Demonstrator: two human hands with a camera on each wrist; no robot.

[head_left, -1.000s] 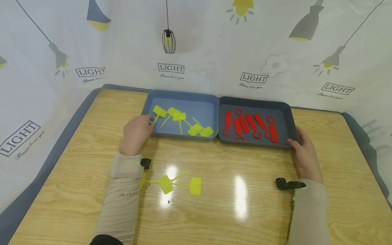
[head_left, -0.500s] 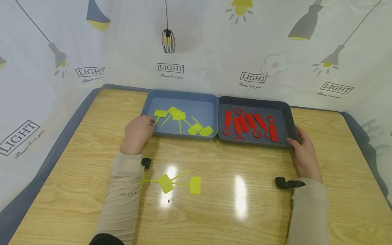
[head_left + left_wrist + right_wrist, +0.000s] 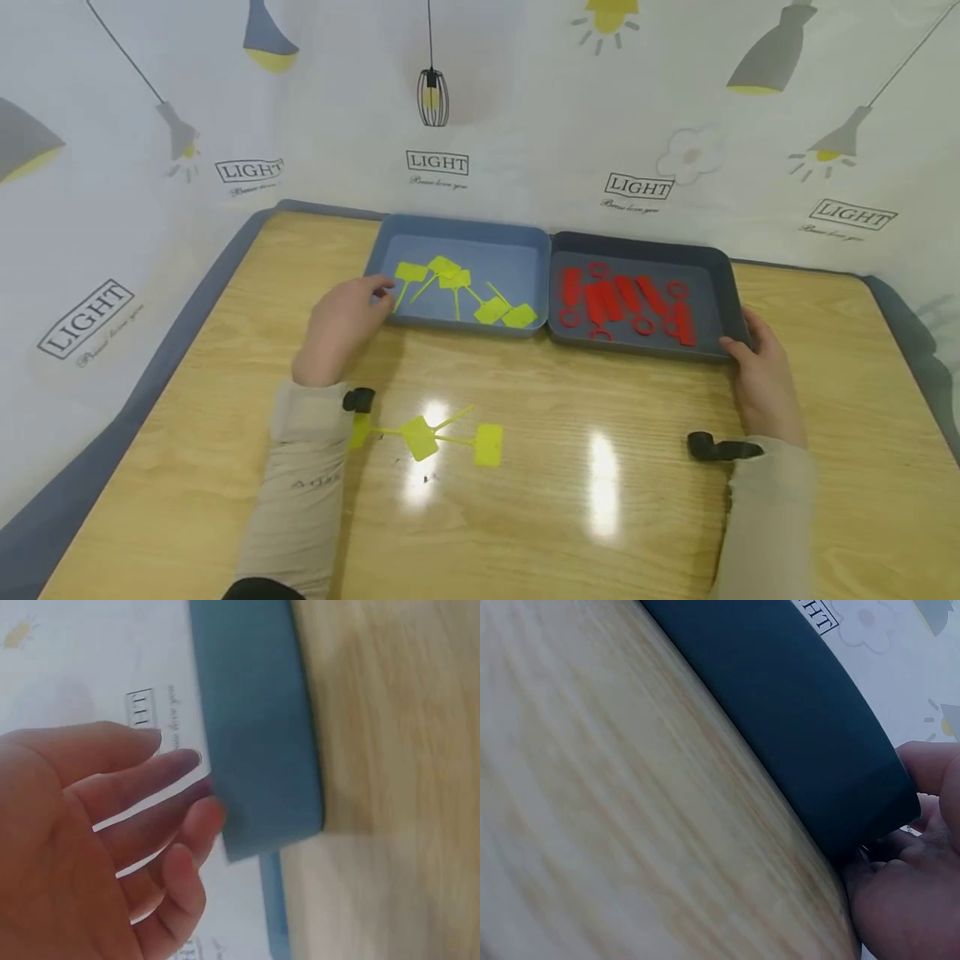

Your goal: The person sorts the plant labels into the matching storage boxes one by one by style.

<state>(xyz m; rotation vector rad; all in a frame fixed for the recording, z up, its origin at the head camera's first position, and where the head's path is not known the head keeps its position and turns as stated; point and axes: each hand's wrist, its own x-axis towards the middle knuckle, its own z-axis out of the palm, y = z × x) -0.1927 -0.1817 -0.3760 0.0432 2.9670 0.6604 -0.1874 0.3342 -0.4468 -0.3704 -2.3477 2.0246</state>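
My left hand point(image 3: 345, 329) is at the near left corner of a blue tray point(image 3: 502, 250), fingers loosely bent; no object shows in it in the left wrist view. A yellow tag point(image 3: 412, 272) with a thin tail lies inside, close to its fingertips, among several others. At the near right corner of a dark grey tray point(image 3: 705, 287), my right hand point(image 3: 768, 387) grips with the thumb over the rim and fingers along the side; part of these fingers is hidden. Several red tags point(image 3: 627, 294) with ring ends lie in that tray.
Both trays stand side by side at the table's back edge, before a printed lamp curtain point(image 3: 525, 108). Nearer on the wooden table point(image 3: 540, 517) lie a yellow tag point(image 3: 420, 437), another yellow tag point(image 3: 488, 445) and a third, partly hidden by the left wrist.
The leftmost yellow tag in the blue tray has turned slightly. My left hand has drawn back a little from it, its fingers loosened. My right hand stays at the grey tray; the head view has shifted.
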